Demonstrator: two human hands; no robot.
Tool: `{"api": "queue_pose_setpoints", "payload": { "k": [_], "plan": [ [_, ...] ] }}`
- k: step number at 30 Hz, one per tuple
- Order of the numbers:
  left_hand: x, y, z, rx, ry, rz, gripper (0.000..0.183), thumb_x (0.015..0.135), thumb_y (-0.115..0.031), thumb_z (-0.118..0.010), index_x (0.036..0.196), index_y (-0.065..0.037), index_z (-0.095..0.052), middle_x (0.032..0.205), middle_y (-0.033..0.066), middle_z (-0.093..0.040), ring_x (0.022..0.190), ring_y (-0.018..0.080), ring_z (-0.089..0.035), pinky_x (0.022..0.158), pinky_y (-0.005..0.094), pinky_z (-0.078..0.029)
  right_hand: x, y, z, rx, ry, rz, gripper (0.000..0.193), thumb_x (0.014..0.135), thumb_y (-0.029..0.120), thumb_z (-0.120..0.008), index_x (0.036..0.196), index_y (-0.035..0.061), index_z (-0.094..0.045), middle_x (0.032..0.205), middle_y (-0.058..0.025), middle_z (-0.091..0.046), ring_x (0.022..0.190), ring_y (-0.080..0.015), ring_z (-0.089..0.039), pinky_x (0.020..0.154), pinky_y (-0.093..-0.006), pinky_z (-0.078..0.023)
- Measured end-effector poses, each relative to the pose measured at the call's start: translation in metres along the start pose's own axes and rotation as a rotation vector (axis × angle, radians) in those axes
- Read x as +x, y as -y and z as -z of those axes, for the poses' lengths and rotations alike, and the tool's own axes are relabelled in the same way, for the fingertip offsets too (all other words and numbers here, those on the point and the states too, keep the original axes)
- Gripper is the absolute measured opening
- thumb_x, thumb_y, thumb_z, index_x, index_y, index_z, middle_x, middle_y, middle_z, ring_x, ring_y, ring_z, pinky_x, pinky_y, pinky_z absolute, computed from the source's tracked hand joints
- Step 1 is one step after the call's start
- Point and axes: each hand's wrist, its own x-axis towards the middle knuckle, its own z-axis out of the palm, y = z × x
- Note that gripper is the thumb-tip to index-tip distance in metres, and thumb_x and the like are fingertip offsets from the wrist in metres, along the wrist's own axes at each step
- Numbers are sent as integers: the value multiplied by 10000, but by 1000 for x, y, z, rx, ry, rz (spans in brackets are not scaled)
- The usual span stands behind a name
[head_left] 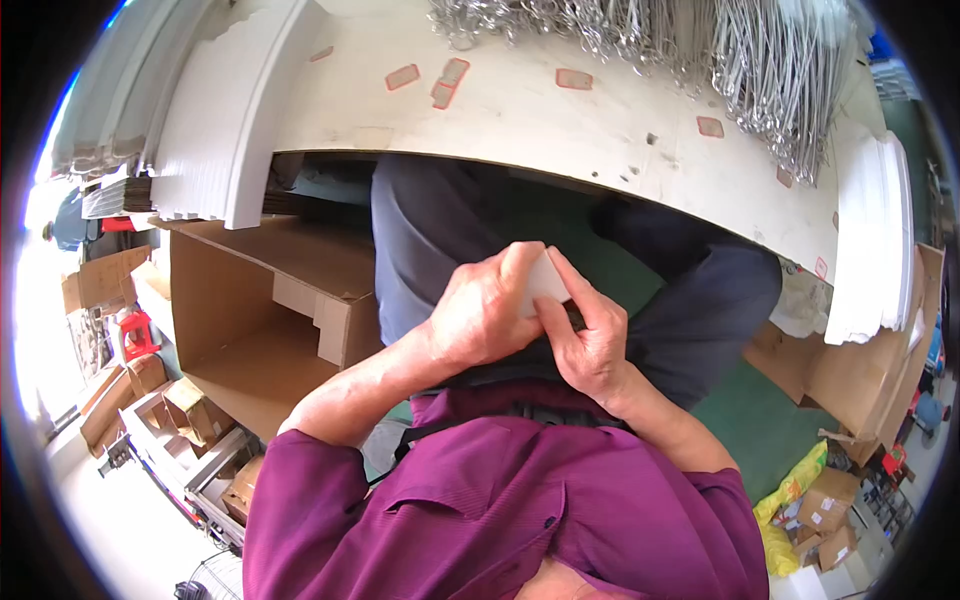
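Note:
Both hands meet above my lap, in front of the table edge. Between them is a small white piece with flat faces [546, 283], perhaps folded card; its exact kind is hard to tell. My left hand [480, 308] is closed around its left side, with the fingers partly hidden behind it. From the right, my right hand [592, 338] pinches it, the thumb on the near side and the index finger along the far edge. Much of the piece is covered by the fingers.
On the table [480, 110] lies a heap of thin metal wire pieces with looped ends [770, 80] at the far right. White folded sheets [225, 110] are stacked at the left, more white sheets [872, 240] at the right. An open cardboard box [255, 330] stands left of my legs.

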Motion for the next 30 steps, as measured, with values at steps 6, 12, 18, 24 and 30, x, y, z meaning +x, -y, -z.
{"api": "queue_pose_setpoints", "payload": {
  "k": [6, 12, 18, 24, 30],
  "plan": [
    [-1, -4, 17, -134, -19, 0, 602, 835, -242, -823, 1295, 15, -532, 1099, 269, -709, 972, 463, -709, 820, 501, -587, 9, -6, 0, 323, -133, -237, 411, 987, 7, -671, 1389, -52, -613, 1125, -77, -737, 923, -130, -706, 778, -288, -594],
    [-32, 23, 81, -172, 117, 243, 345, 909, -221, -797, 1138, 14, -692, 926, 180, -713, 842, 237, -706, 778, 389, -551, 42, 10, 14, 432, -68, -206, 374, 1034, 104, -665, 1380, -28, -612, 1095, -67, -727, 915, -89, -670, 799, -239, -569],
    [24, 48, 174, 501, -361, 184, 233, 941, -206, -722, 1073, -19, -678, 959, 254, -704, 900, 449, -706, 725, 503, -550, 62, 1, 29, 206, -26, -122, 212, 1028, 121, -684, 1180, -25, -711, 999, -46, -727, 835, -77, -663, 751, -236, -551],
    [109, 146, 225, 1000, -490, 107, 174, 957, -202, -646, 1015, -42, -684, 978, 213, -698, 936, 424, -688, 805, 527, -550, 52, -1, 52, 91, -115, -85, 145, 1020, 84, -677, 1081, -32, -738, 927, -54, -732, 750, -83, -669, 688, -233, -550],
    [110, 204, 235, 1200, -547, -4, 181, 915, -96, -565, 1037, -48, -689, 1024, 163, -695, 1041, 357, -661, 925, 485, -531, 43, -2, 107, -178, -332, -19, 125, 994, 58, -685, 1032, -50, -737, 924, -128, -757, 753, -151, -718, 695, -267, -568]
  ]
}}
